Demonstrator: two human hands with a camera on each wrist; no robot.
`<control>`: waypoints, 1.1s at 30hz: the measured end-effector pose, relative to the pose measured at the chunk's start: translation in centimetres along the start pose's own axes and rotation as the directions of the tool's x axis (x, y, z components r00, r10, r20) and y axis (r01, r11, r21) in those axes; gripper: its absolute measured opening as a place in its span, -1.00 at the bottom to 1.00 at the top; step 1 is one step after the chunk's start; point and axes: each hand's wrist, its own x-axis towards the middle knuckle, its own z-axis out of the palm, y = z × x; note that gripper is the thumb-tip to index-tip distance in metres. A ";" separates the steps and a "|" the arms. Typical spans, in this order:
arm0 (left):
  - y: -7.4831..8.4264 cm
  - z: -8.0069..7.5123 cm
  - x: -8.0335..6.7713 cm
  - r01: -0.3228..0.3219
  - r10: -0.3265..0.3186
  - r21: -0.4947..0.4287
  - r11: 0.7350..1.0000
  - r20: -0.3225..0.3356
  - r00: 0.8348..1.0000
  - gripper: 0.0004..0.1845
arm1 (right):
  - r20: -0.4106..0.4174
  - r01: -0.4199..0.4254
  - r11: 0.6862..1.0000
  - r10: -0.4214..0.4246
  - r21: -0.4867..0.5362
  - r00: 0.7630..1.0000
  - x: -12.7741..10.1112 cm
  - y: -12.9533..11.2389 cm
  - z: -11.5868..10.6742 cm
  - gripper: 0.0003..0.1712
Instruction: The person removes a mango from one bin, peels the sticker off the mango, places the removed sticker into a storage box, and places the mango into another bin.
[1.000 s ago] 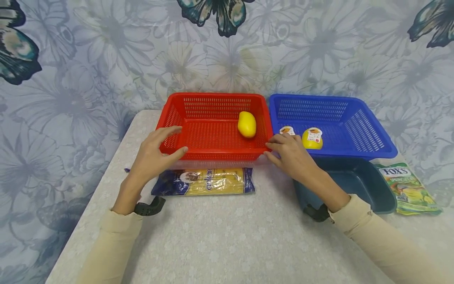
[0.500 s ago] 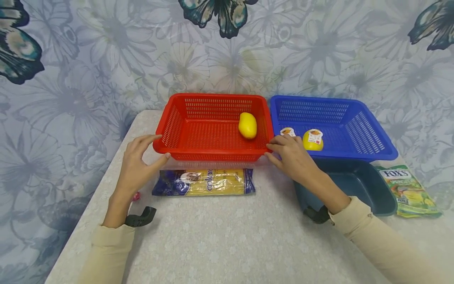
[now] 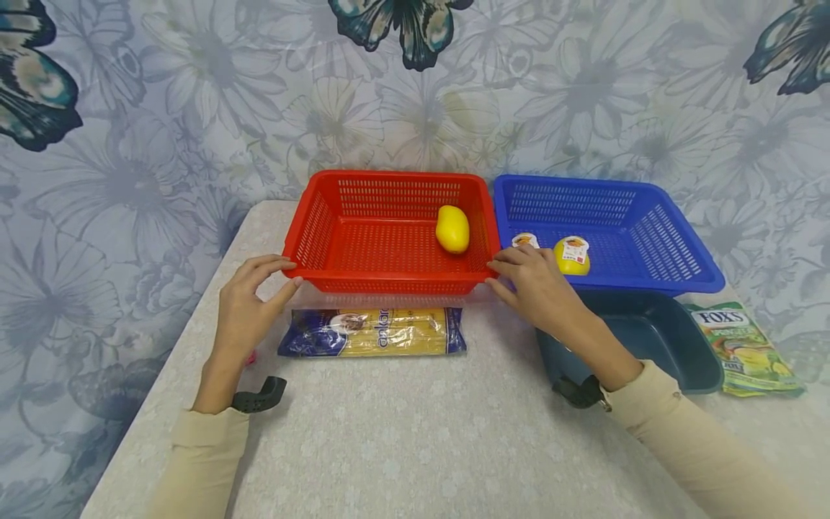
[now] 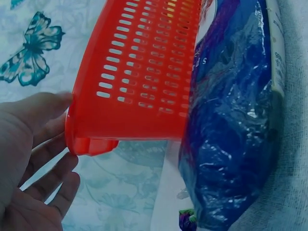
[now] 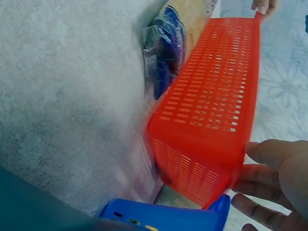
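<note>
Red basket (image 3: 389, 231): perforated plastic, rectangular, standing on the table (image 3: 415, 432) against the floral backdrop. One yellow fruit (image 3: 452, 228) inside, toward the basket's right wall. Judged light and fairly stiff, though thin slotted walls likely flex if squeezed; rolled rim the firmest hold. Smooth plastic, so slip possible under a light pinch. Loose fruit likely to roll if the basket tilts.

Left hand (image 3: 245, 311) at the basket's near-left corner, fingers loosely bent, thumb and fingertips touching the rim there; left wrist view confirms the corner against the fingers. Right hand (image 3: 533, 285) at the near-right corner, fingers curled about the rim edge. Best hold judged as these two opposite corners, lift kept level.

In front of the basket: spaghetti packet (image 3: 372, 332), lying flat. Right of the basket, touching: blue basket (image 3: 648, 231) holding a labelled yellow fruit (image 3: 571, 255). Further out beyond the right hand: dark teal tray (image 3: 674, 346), candy bag (image 3: 746, 346).
</note>
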 end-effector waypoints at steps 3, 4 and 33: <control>-0.2 0.2 -0.1 -0.005 0.005 -0.003 1.000 -0.013 1.000 -0.71 | 0.010 -0.018 1.000 0.018 0.014 1.000 -0.4 0.1 -0.6 -0.62; -0.2 0.3 -0.1 -0.006 0.006 -0.001 1.000 -0.017 1.000 -0.71 | 0.008 -0.020 1.000 0.020 0.021 1.000 -0.5 0.1 -0.9 -0.63; -0.4 0.7 -0.3 0.005 -0.006 -0.017 1.000 -0.067 0.998 -0.68 | -0.056 -0.130 0.991 0.131 0.025 0.990 -6.2 7.4 -5.7 -0.62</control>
